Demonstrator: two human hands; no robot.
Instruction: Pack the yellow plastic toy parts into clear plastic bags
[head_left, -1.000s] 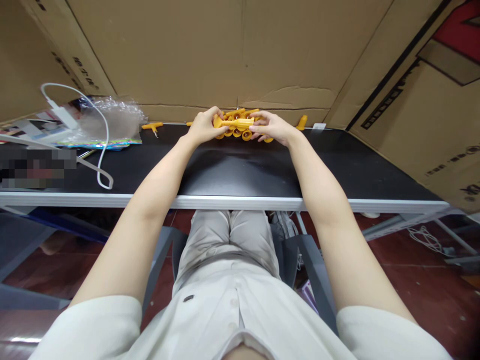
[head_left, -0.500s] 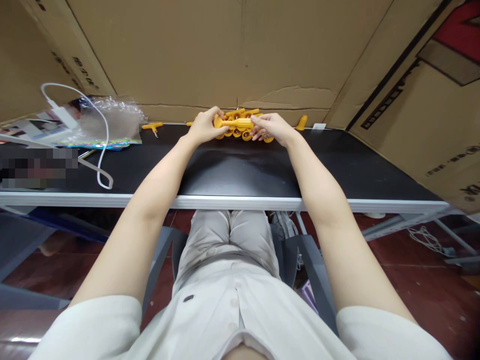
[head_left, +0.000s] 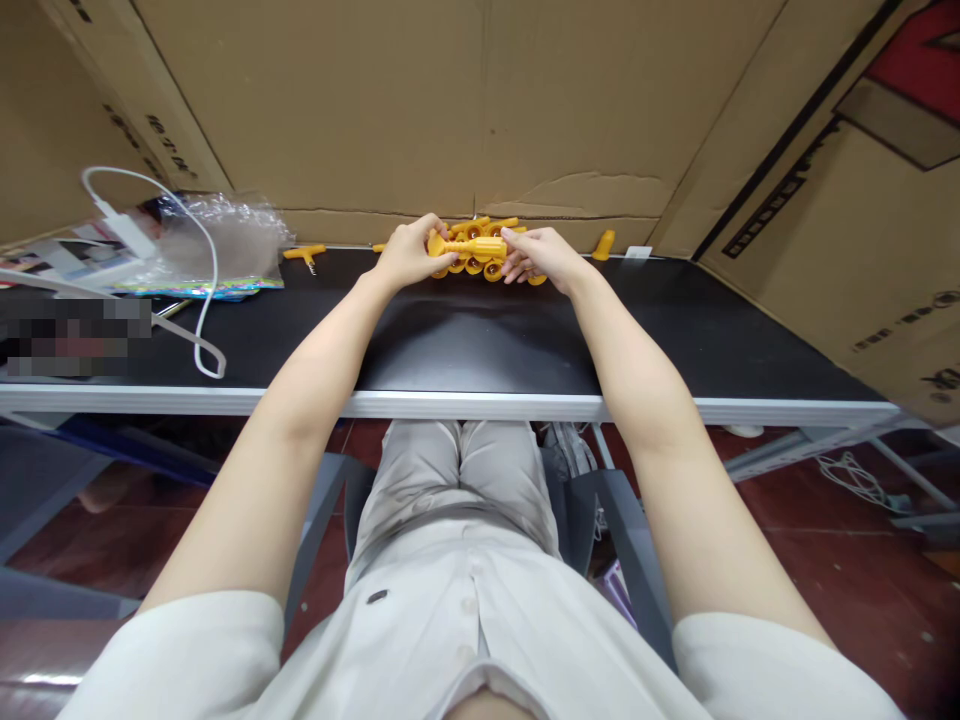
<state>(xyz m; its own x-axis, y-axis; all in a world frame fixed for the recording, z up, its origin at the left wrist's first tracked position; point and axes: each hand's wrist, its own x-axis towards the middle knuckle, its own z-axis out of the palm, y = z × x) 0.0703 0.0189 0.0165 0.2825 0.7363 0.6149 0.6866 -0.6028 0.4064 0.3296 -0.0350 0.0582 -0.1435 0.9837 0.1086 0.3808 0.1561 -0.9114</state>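
Holding one yellow plastic piece (head_left: 484, 248) between them, both hands are narrowed on its ends, the left hand (head_left: 406, 252) pinching the rounded left end, the right hand (head_left: 547, 257) with thumb and fingertips closed on the right end; the piece lies crosswise, above the middle of the table (head_left: 480, 345) toward its back edge; it is bright yellow, with a rounded end at the left, a thin ridged neck, and a thicker lengthwise-grooved body at the right.

Just behind and below it is a cluster of yellow parts (head_left: 474, 266), several showing round open ends; to the left along the back edge lies a corkscrew (head_left: 304, 256) with a yellow bar handle and a metal spiral; to the right, also by the back edge, are a yellow cap (head_left: 603, 246) and a small white tag (head_left: 638, 253); toward the table's left end are a clear plastic bag (head_left: 217, 240) with a colourful strip and a white cable (head_left: 214, 290); beyond the back edge stands cardboard (head_left: 420, 110), printed with dark characters on its left and right panels, too blurred to read surely, and with a red printed patch at the upper right.
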